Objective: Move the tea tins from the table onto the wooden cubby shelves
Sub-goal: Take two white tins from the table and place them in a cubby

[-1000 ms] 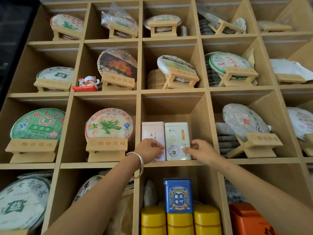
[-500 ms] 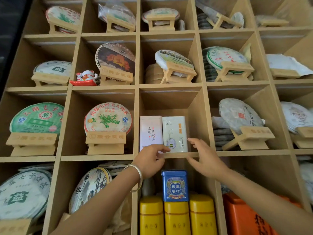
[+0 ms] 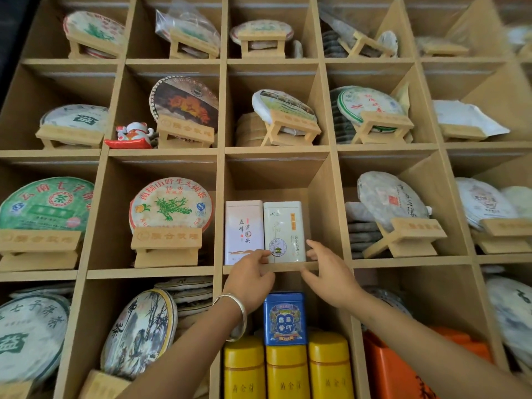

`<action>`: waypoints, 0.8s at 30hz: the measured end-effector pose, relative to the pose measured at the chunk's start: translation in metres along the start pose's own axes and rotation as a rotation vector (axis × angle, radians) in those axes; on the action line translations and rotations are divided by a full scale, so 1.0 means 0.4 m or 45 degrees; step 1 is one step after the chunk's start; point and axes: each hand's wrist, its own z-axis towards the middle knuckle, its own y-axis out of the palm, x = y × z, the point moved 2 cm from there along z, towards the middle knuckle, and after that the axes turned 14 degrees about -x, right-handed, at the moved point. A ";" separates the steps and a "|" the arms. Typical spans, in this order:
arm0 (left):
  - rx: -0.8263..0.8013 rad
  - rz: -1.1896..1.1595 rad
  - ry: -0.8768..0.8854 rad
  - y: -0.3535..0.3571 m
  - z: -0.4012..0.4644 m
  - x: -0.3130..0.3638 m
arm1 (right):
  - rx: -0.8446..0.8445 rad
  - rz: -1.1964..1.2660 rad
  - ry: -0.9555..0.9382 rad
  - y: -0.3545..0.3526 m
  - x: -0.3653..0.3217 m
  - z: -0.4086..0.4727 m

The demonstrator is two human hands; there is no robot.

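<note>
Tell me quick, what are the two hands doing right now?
Left hand: open, holding nothing, fingertips at the shelf edge below the pink-white tea tin.
Right hand: open, empty, beside the cream tea tin.

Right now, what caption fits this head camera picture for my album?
Two pale tea tins stand side by side in a wooden cubby, with both hands, left and right, open at the shelf edge.

wooden cubby shelves (image 3: 331, 180): two tea tins (image 3: 243, 230) upright, side by side, middle cubby

Left hand (image 3: 250, 280) covers pink tin's (image 3: 243, 228) lower right corner. Yellow tins (image 3: 286, 370) cut off at bottom edge. Top-right cubby contents blurred.
</note>
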 end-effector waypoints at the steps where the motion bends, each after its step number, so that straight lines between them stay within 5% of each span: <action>1: 0.001 -0.003 -0.005 0.001 0.002 0.001 | 0.009 0.002 -0.006 0.001 -0.001 0.000; 6: -0.038 0.116 0.006 -0.001 0.001 0.005 | 0.001 -0.079 -0.043 -0.003 0.003 -0.004; 15: 0.066 0.965 0.168 -0.059 0.003 -0.002 | -0.111 -0.681 -0.244 0.010 -0.024 -0.007; 24: 0.021 0.944 0.120 -0.048 -0.017 -0.035 | -0.122 -0.655 -0.208 0.039 -0.018 0.005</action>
